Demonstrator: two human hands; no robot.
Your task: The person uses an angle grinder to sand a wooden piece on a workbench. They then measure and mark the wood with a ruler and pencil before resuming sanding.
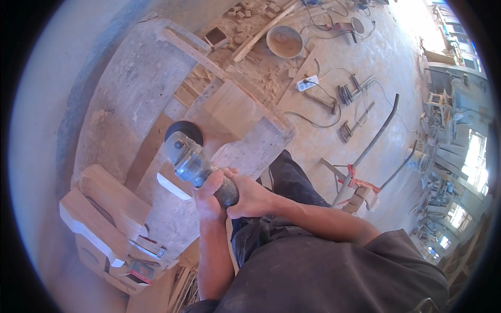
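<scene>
An angle grinder (189,159) with a dark round disc (192,130) is in both my hands. My left hand (210,194) is closed round its body just behind the metal head, thumb on top. Behind it, my right hand (249,197) wraps the dark rear part of the body. Past the disc lies a flat piece of wood (235,108) on the worn workbench (141,68). The disc overlaps the near end of wooden boards there; whether it touches them I cannot tell. A white-edged strip (173,187) shows beside the grinder.
Shaped wooden pieces (112,206) are stacked at the bench's left end, with a small red box (141,272) by them. On the floor are a basin (284,41), a white power strip (307,83), cables and clamps (352,94). A cart with long handles (376,135) stands at right.
</scene>
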